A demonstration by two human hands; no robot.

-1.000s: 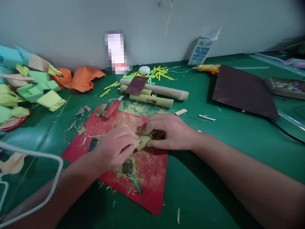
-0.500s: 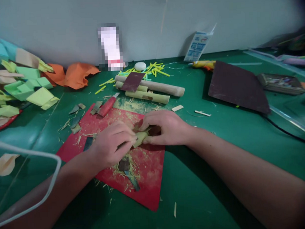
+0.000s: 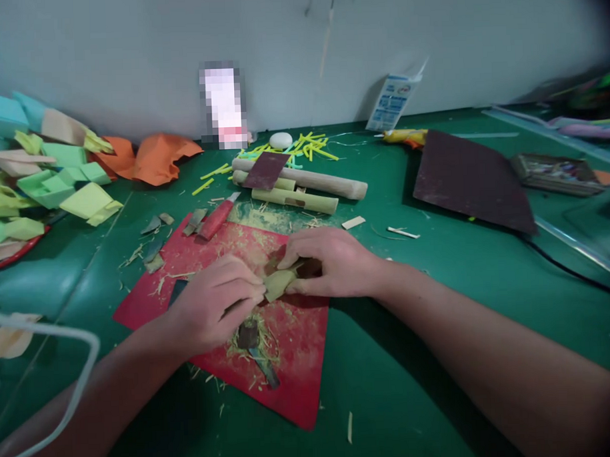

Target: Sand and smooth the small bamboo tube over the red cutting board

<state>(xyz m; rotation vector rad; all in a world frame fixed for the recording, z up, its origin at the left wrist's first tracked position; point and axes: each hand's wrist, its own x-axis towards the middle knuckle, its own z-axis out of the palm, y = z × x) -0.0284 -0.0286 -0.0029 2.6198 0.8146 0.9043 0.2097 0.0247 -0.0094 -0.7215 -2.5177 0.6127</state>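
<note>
My left hand (image 3: 220, 295) is closed, its fingertips pinching near the left edge of a small dusty olive-yellow piece (image 3: 279, 283). My right hand (image 3: 336, 261) curls around the other end of that piece, thumb below and fingers above. The piece has a flap-like, folded look; its far end is hidden in my right hand, so I cannot tell its exact kind. Both hands are over a red sheet (image 3: 300, 362) strewn with pale dust and shavings. Dark scraps of sandpaper (image 3: 248, 335) lie below my left hand. A red-handled utility knife (image 3: 217, 219) rests at the sheet's far edge.
Bamboo tubes (image 3: 297, 201) lie beyond the sheet, a small sandpaper piece (image 3: 266, 170) on top. A large dark sandpaper sheet (image 3: 471, 183) is at right. Folded coloured papers (image 3: 86, 196) pile up at left. A pixelated bright phone-like shape (image 3: 224, 104) leans on the wall.
My left hand has shifted slightly left, uncovering more of the olive-yellow piece. My right hand keeps its hold. The whole view has tilted a little upward.
</note>
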